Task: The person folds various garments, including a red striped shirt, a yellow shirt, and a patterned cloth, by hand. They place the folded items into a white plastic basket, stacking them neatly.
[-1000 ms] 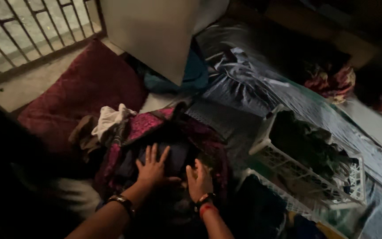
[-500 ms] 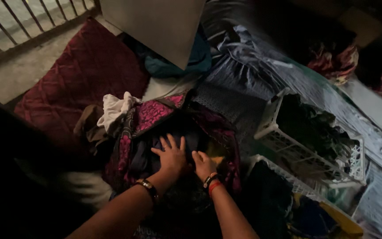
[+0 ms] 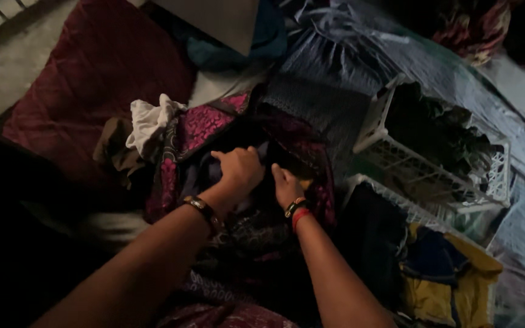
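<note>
Beside 2 white baskets, both hands' fingers clutch a dark garment.

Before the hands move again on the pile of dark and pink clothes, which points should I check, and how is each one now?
1. Left hand on the pile of dark and pink patterned clothes: ok, fingers curled into the fabric.
2. Right hand on the same pile: ok, pressed in beside the left hand.
3. What each hand grips: cannot tell, too dark.
4. White crumpled cloth at the pile's left edge: ok, apart from both hands.
5. White plastic lattice basket to the right: ok, holds dark clothes, not touched.
6. Yellow and blue garment at lower right: ok, away from the hands.
</note>
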